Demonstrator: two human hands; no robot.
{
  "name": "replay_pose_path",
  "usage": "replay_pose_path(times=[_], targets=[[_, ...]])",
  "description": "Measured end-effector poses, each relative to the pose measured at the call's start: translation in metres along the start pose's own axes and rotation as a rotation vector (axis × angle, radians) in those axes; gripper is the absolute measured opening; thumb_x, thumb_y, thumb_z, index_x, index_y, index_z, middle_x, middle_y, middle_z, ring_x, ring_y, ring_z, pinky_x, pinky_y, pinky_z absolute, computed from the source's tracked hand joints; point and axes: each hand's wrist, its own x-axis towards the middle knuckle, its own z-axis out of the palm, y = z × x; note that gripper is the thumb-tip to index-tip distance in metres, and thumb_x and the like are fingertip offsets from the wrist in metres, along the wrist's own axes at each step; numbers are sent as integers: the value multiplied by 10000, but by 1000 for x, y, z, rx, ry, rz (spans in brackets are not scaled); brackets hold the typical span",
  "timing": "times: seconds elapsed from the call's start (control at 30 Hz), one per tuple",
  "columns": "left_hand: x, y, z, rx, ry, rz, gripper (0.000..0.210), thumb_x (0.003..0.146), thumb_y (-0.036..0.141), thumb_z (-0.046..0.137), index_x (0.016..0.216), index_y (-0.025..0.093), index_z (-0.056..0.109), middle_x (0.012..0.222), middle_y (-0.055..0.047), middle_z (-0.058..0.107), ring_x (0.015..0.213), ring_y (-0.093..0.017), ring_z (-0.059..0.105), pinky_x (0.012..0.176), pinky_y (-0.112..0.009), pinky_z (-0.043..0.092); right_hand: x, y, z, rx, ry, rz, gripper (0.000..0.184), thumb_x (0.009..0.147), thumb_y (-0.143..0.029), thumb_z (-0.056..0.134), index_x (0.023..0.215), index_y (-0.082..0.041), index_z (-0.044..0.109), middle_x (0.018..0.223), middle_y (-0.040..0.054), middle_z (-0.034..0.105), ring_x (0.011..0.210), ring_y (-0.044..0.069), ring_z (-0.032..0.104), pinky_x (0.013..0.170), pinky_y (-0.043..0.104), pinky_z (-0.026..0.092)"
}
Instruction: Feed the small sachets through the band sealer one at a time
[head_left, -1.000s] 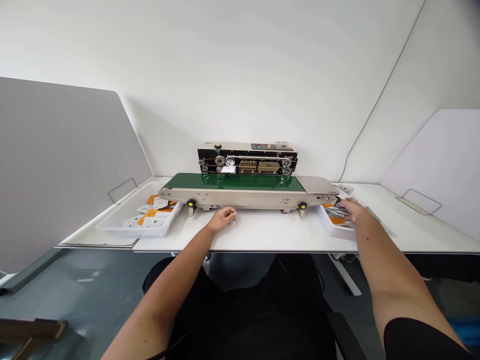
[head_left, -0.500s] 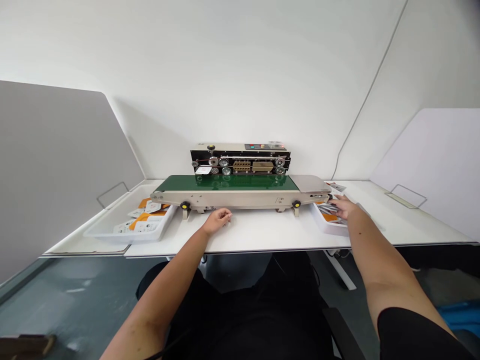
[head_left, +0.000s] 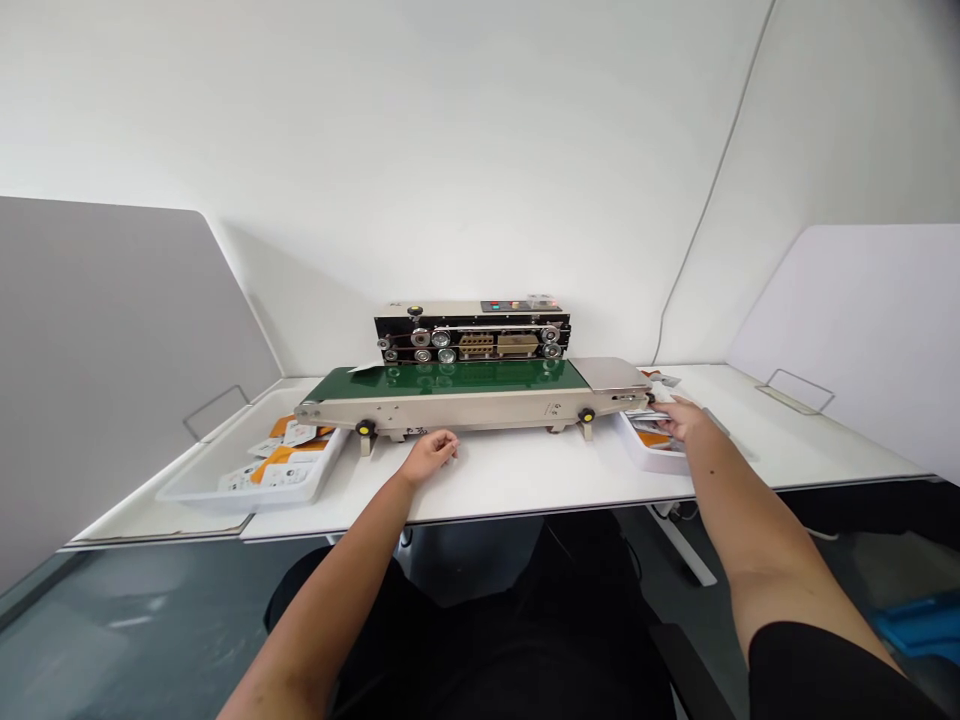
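My left hand (head_left: 431, 455) rests on the white table in front of the conveyor, its fingers loosely curled with nothing visible in them. At the right end, my right hand (head_left: 682, 416) reaches into a white plastic bin (head_left: 660, 462), and its fingers grip small flat packets (head_left: 643, 421) there; how many is hidden. Above both hands stands a band sealing machine (head_left: 472, 340) with rollers, behind a green conveyor belt (head_left: 465, 378). One white packet (head_left: 367, 368) lies toward the left end of the belt.
On the left, a second white bin (head_left: 240, 492) holds several white and orange packets (head_left: 289, 462). Grey divider panels (head_left: 127, 350) stand at both sides, with wire handles near the table. A metal plate (head_left: 611, 374) covers the conveyor's right end.
The white packet has left the rollers at the machine's left and now lies on the belt. My right hand stays at the right bin; my left hand stays curled. The view has shifted slightly.
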Motion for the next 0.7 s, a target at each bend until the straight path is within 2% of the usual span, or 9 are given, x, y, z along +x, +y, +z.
replay_pose_path(times=[0.1,0.27,0.47,0.7], targets=[[0,0,0,2,4,-7,379,804,557,638,844,182,593,696,-7,641,560,-119,532,568,-233,425,-2,-1,-1,43,40,29,653,706,-51,784,1284,-237,543,1053,75,722,765,154,713,611,205,576],[0,0,0,8,-8,0,388,819,567,623,835,181,585,703,-6,640,570,-118,537,584,-233,435,-3,-4,-6,81,65,45,571,718,-4,742,1223,-225,594,1031,70,727,738,150,710,572,183,565],[-2,6,0,17,-6,16,382,814,559,637,832,180,596,696,-7,646,562,-117,537,577,-233,435,-6,-10,-23,131,75,22,579,693,12,748,1206,-216,605,994,57,733,636,122,674,509,165,535],[-3,9,-1,18,-6,11,385,797,561,650,827,180,598,696,-17,654,557,-123,538,547,-231,422,-15,-8,-43,75,106,-1,561,631,-9,809,1130,-201,643,962,66,742,651,160,698,483,181,530]])
